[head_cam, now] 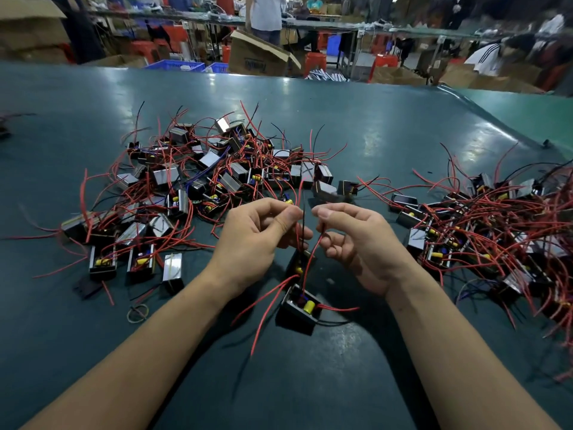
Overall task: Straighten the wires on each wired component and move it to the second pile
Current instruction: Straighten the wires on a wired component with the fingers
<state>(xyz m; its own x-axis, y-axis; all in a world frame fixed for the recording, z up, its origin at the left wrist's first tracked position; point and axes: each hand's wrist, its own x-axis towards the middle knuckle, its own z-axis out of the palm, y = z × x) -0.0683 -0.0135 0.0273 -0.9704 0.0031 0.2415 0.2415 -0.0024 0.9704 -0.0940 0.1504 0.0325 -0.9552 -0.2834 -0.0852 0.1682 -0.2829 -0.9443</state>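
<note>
My left hand [263, 231] and right hand [356, 240] each pinch a wire above the component [299, 308], so it dangles and the leads pull straight. 2 piles flank it.

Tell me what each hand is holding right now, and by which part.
Both hands hold the wired component by its wires alone. The left hand pinches a red and a black wire; the right hand pinches another red wire. The body hangs below, ungripped.

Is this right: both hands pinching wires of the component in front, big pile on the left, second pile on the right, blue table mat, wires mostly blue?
One error: the wires are mostly red, with some black, as the head view shows. The rest holds: left hand and right hand pinch wires of the component, left pile, right pile.
</note>
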